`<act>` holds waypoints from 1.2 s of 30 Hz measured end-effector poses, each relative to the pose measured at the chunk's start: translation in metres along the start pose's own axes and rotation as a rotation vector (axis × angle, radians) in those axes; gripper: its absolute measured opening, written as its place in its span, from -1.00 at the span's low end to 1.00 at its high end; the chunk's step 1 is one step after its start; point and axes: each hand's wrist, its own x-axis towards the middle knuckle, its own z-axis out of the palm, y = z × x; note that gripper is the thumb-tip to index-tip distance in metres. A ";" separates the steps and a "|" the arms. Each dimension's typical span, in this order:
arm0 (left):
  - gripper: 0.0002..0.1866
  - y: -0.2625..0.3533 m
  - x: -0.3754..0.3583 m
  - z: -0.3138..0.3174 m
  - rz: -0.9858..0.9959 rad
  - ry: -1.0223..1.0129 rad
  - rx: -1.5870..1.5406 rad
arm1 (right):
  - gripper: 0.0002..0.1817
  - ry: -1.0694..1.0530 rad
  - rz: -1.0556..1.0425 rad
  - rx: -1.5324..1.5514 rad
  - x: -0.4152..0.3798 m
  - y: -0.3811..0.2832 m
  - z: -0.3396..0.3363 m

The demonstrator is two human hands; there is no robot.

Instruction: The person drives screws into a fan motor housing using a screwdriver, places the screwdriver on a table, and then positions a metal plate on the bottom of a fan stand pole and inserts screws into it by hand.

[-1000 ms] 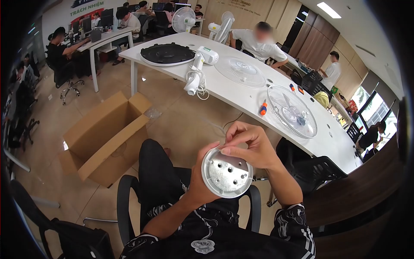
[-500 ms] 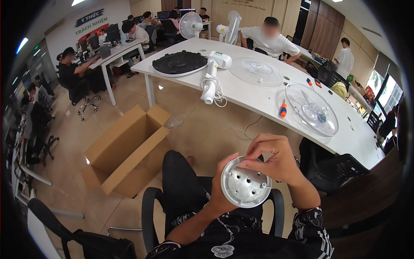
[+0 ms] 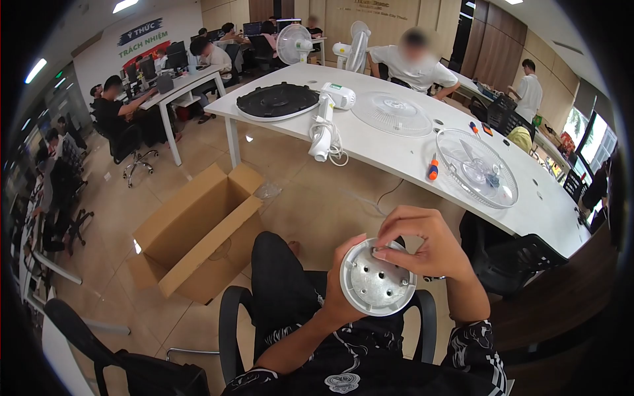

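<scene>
My left hand [image 3: 339, 287] is wrapped round the side of a round white fan part [image 3: 346, 290], holding it over my lap with its end facing me. Inside the rim lies a silvery metal plate [image 3: 378, 290] with several holes; a small post stands near its right side. My right hand [image 3: 422, 247] reaches over the top of the part. Its thumb and forefinger are pinched together just inside the upper rim, and whatever lies between them is too small to make out.
An open cardboard box [image 3: 198, 231] stands on the floor to the left. On the white table [image 3: 389, 148] are a fan neck with motor [image 3: 323, 122], a black-topped round base [image 3: 277, 100], a clear grille [image 3: 394, 113], a wire cage [image 3: 477, 168] and an orange-blue screwdriver [image 3: 433, 168]. Across it sits a person.
My right fingertips have shifted slightly right and inward from the upper rim over the metal plate. The white part has turned a little in my left hand's grip. The view has shifted slightly.
</scene>
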 end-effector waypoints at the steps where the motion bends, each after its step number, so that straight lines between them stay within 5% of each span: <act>1: 0.21 -0.001 0.001 -0.001 0.015 -0.013 -0.007 | -0.81 0.001 0.017 0.010 0.003 -0.001 0.001; 21: 0.21 0.003 0.002 -0.002 -0.066 -0.011 -0.087 | -0.80 -0.067 0.043 0.191 0.006 0.008 0.005; 36: 0.22 0.002 0.001 -0.005 -0.051 -0.029 -0.017 | -0.83 -0.007 0.077 0.029 0.009 0.000 0.001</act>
